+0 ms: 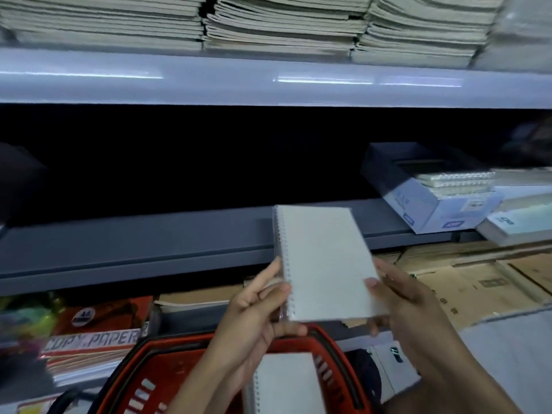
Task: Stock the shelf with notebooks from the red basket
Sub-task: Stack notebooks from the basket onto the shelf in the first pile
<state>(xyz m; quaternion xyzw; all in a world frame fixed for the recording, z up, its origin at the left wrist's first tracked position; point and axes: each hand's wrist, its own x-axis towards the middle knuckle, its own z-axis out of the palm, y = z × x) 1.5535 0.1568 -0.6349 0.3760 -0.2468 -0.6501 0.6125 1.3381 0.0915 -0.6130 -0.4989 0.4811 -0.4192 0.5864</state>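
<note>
Both hands hold up a white spiral notebook, its wire binding on the left. My left hand pinches the lower spine edge. My right hand grips the lower right corner, thumb on the cover. The notebook hovers in front of the grey middle shelf, whose dark bay behind it looks bare. Below my hands sits the red basket, with another white spiral notebook lying inside it. My forearms hide part of the basket.
An open blue-white box of spiral notebooks stands on the shelf at right, beside a pale pad. Stacks of exercise books fill the upper shelf. Copy paper packs lie lower left, flattened cardboard lower right.
</note>
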